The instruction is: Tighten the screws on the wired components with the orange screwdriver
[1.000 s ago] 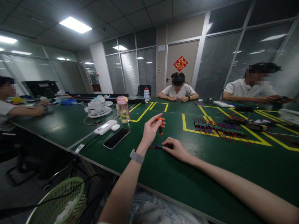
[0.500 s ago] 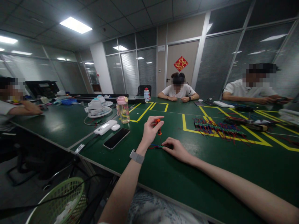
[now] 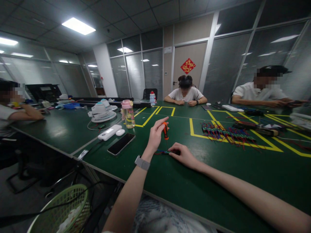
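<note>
My left hand [image 3: 156,133] is closed around the orange-and-black handle of a screwdriver [image 3: 165,131], which stands nearly upright. The screwdriver's thin shaft points down at a small green circuit board [image 3: 166,152] lying on the green table. Thin red and blue wires run from the board toward the left, under my left wrist. My right hand [image 3: 181,154] rests on the table, thumb and forefinger pinching the right end of the board.
Left of my hands lie a black phone [image 3: 121,144], a white power bank [image 3: 109,132] and a pink-lidded bottle [image 3: 128,114]. A row of wired circuit boards [image 3: 228,133] sits inside yellow tape. Below the table edge stands a green basket [image 3: 82,194]. Other people sit around the table.
The fingers of my left hand have shifted and straightened along the screwdriver handle, with more of the handle showing. My right hand and the circuit board are almost unmoved.
</note>
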The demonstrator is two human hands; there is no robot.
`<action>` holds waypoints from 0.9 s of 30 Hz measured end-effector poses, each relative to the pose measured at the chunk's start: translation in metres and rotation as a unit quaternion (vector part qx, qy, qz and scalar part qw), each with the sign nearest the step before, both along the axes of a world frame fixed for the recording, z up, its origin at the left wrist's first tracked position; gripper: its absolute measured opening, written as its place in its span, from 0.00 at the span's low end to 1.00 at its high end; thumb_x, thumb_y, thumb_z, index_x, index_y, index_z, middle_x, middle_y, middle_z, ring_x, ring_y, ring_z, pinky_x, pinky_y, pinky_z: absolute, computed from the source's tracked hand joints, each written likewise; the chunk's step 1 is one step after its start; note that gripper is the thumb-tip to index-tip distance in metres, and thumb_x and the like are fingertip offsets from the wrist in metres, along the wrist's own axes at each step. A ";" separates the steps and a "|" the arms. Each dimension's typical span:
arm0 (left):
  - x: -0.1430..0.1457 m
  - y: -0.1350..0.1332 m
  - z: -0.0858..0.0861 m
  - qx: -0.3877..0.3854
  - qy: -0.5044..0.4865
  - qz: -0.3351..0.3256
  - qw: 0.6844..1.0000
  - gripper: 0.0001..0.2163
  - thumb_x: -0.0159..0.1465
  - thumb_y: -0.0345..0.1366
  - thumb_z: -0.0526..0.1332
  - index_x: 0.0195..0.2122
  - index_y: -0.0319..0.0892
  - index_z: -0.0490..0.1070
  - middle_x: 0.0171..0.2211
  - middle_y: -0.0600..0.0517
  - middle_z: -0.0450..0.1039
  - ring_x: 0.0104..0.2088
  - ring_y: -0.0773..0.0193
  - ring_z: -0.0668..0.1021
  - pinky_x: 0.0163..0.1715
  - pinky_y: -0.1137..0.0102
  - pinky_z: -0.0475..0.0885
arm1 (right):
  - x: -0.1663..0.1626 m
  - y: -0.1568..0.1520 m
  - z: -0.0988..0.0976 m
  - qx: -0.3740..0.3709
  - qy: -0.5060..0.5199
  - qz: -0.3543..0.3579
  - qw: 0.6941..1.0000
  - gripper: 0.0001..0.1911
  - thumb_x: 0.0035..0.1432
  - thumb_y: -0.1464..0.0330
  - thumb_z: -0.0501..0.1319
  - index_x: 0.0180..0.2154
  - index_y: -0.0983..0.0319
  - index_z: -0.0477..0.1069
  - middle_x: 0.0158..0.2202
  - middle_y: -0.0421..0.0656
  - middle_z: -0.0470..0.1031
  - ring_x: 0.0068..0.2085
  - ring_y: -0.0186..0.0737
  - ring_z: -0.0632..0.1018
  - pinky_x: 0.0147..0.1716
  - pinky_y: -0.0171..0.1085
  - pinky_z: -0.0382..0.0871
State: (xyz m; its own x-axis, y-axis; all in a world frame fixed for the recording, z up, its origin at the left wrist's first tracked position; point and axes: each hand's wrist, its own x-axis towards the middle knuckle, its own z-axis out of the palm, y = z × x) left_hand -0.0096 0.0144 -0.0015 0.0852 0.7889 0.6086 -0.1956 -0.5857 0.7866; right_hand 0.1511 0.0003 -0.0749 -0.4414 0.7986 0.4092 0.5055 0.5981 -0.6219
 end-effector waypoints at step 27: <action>0.002 -0.002 0.000 -0.011 0.020 -0.033 0.999 0.17 0.62 0.39 0.57 0.52 0.44 0.69 0.43 0.47 0.72 0.39 0.63 0.76 0.38 0.68 0.73 | 0.000 0.000 0.000 0.002 -0.008 0.000 1.000 0.08 0.54 0.69 0.60 0.36 0.63 0.76 0.33 0.44 0.71 0.33 0.36 0.73 0.33 0.35 0.67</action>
